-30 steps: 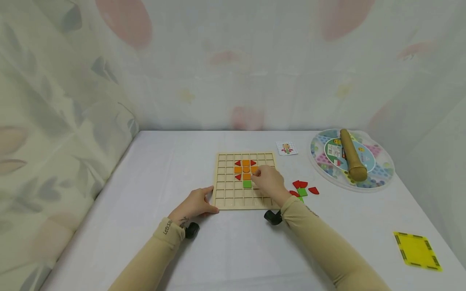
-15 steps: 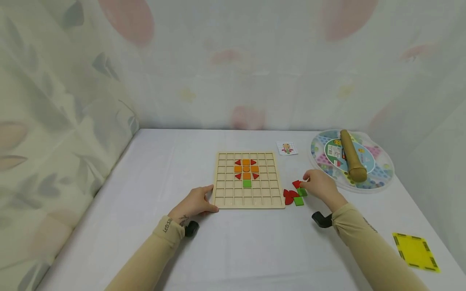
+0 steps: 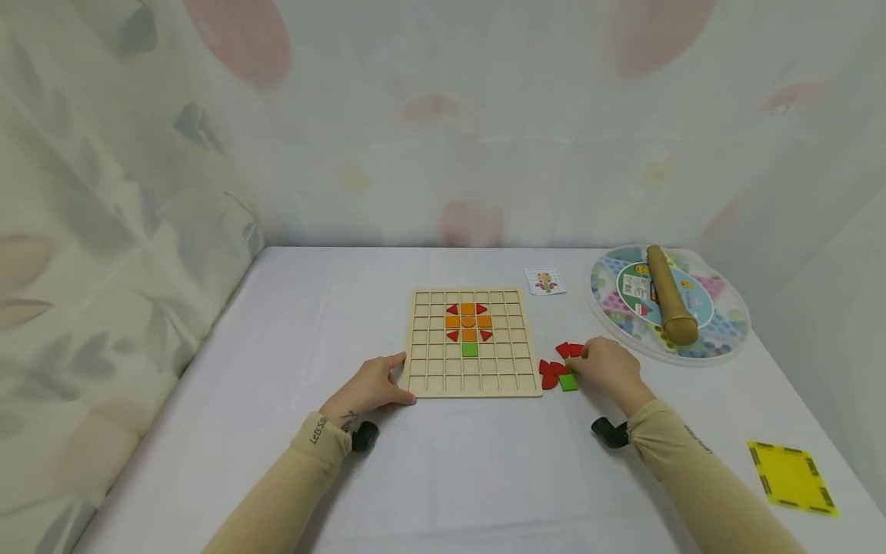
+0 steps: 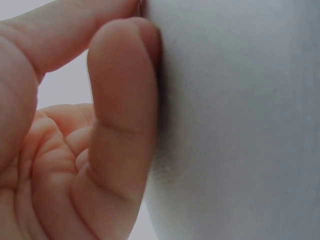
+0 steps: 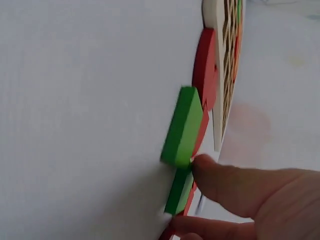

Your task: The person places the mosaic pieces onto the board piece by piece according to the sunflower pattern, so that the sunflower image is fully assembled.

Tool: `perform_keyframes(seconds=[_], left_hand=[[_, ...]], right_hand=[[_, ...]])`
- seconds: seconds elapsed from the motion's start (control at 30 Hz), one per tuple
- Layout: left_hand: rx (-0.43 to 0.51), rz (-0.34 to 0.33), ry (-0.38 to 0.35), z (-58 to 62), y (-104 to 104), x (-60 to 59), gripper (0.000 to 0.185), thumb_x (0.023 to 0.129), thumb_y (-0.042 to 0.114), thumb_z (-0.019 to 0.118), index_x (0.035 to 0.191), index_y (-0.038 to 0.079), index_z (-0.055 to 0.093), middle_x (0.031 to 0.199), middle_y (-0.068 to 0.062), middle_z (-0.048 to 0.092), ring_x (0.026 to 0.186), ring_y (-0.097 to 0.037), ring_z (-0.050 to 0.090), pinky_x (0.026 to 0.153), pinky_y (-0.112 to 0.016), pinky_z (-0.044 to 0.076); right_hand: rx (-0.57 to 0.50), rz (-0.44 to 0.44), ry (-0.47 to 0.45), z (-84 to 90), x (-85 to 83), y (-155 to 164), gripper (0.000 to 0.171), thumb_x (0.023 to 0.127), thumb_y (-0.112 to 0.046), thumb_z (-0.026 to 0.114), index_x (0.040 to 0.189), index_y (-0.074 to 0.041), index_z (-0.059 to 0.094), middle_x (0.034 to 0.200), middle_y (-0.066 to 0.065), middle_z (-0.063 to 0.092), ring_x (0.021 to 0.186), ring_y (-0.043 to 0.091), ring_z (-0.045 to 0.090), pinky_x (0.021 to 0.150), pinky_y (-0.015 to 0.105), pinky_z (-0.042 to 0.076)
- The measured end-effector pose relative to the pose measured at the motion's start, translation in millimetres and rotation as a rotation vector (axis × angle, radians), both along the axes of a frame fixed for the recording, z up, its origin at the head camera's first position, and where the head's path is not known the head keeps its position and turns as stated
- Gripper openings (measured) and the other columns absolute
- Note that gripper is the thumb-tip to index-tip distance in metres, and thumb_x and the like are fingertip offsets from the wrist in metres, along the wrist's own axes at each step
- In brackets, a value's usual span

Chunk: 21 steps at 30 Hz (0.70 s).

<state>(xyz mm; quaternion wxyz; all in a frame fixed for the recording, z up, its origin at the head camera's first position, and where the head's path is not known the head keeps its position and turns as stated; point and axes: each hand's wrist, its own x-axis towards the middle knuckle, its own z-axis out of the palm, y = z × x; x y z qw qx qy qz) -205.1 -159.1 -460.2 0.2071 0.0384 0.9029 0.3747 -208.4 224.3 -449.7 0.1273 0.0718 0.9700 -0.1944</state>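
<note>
A pale wooden grid board (image 3: 429, 375) lies on the table with orange, red and green pieces set in its cells. At its front left corner my left hand (image 3: 369, 387) holds the edges between thumb and forefinger. My right hand (image 3: 611, 371) is at the loose pieces right of the board. Its thumb and finger pinch a green square tile (image 5: 178, 194), seen in the right wrist view. Another green square tile (image 3: 568, 382) lies just in front, touching red petal-shaped pieces (image 3: 550, 377). More red pieces (image 3: 564, 350) lie behind, partly hidden by my fingers.
A small pattern card (image 3: 545, 282) lies behind the board's right corner. To the back right, a brown microphone-shaped object (image 3: 667, 296) rests on a round patterned container lid (image 3: 720, 338). A yellow square (image 3: 793, 477) with black marks lies at the right edge.
My right hand has left the board, where a red triangle now sits below the right orange square, and moved right to the loose pieces, from red onto green. The left hand stays put.
</note>
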Motion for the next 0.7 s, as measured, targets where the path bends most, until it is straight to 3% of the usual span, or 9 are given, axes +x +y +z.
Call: perform_keyframes(seconds=[0.17, 0.4, 0.53, 0.7], left_hand=[[0.006, -0.003, 0.007, -0.6, 0, 0.4, 0.094, 0.067, 0.017, 0.083, 0.145, 0.01, 0.031, 0.06, -0.007, 0.055, 0.045, -0.013, 0.047, 0.045, -0.024, 0.037], [0.0, -0.009, 0.014, -0.5, 0, 0.6, 0.094, 0.067, 0.017, 0.083, 0.145, 0.009, 0.031, 0.06, -0.007, 0.056, 0.045, -0.013, 0.048, 0.045, -0.024, 0.038], [-0.007, -0.011, 0.023, -0.6, 1, 0.4, 0.093, 0.067, 0.017, 0.083, 0.145, 0.008, 0.031, 0.061, -0.007, 0.056, 0.045, -0.013, 0.049, 0.045, -0.024, 0.039], [-0.009, -0.005, 0.024, -1.1, 1, 0.3, 0.093, 0.067, 0.017, 0.083, 0.145, 0.008, 0.031, 0.062, -0.007, 0.056, 0.046, -0.014, 0.049, 0.045, -0.024, 0.039]], right_hand=[[0.022, -0.04, -0.004, -0.1, -0.1, -8, 0.028, 0.084, -0.03, 0.061, 0.07, -0.006, 0.057, 0.064, 0.004, 0.047, 0.061, 0.02, 0.048, 0.054, 0.03, 0.036], [-0.064, -0.102, 0.022, -0.5, 2.2, -12, 0.023, 0.083, -0.024, 0.061, 0.083, -0.003, 0.053, 0.073, 0.008, 0.052, 0.067, 0.022, 0.05, 0.056, 0.031, 0.037], [-0.145, -0.116, 0.082, 5.4, 2.7, -14, 0.021, 0.083, -0.021, 0.063, 0.083, -0.003, 0.052, 0.072, 0.008, 0.053, 0.066, 0.022, 0.049, 0.054, 0.029, 0.037], [-0.283, -0.064, 0.199, 19.7, -2.2, -23, 0.021, 0.084, -0.018, 0.063, 0.091, 0.0, 0.056, 0.074, 0.012, 0.061, 0.062, 0.019, 0.052, 0.052, 0.027, 0.039]])
